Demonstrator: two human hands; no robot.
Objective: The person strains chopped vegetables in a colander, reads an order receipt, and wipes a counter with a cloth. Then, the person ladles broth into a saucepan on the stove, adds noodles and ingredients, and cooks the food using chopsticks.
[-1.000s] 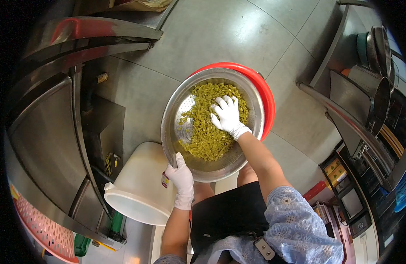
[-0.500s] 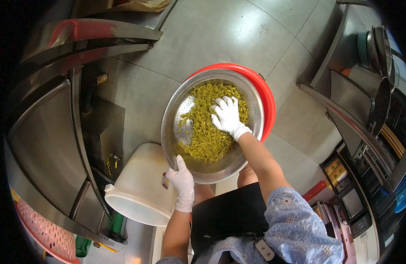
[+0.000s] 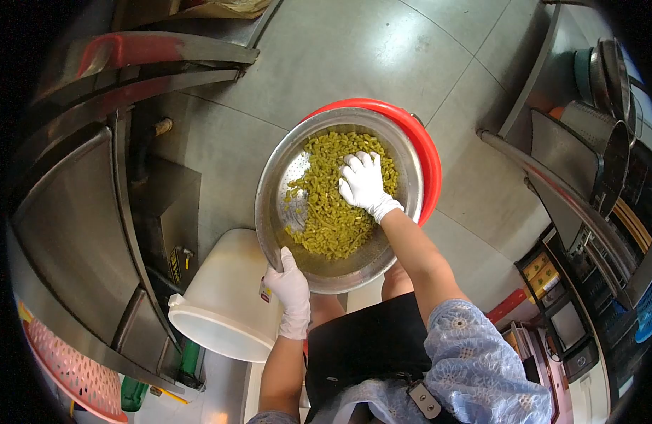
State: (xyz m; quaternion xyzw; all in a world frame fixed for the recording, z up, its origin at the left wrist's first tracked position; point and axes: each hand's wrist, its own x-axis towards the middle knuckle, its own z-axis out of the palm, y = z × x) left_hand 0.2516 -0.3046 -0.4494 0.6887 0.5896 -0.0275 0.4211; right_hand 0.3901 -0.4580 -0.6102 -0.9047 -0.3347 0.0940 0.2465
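Observation:
A wide metal colander (image 3: 271, 187) with small drain holes rests tilted over a red basin (image 3: 431, 166). Chopped green vegetable pieces (image 3: 329, 226), perhaps cut beans, cover the middle and right of its bottom. My left hand (image 3: 291, 288), in a white glove, is closed on the colander's near-left rim, thumb on top. My right hand (image 3: 363, 182), also gloved, presses into the pieces with its fingers curled; the fingertips are partly hidden among them. Bare perforated metal shows at the colander's left.
A white bucket (image 3: 230, 300) lies on its side at lower left, close to my left hand. Steel cabinets (image 3: 78, 233) line the left. At right stands a metal rack (image 3: 545, 169) with pans. A pink plastic basket (image 3: 68, 367) sits at bottom left.
The fingers of my right hand have curled in more among the green pieces. The colander and my left hand have shifted very slightly left and up in view.

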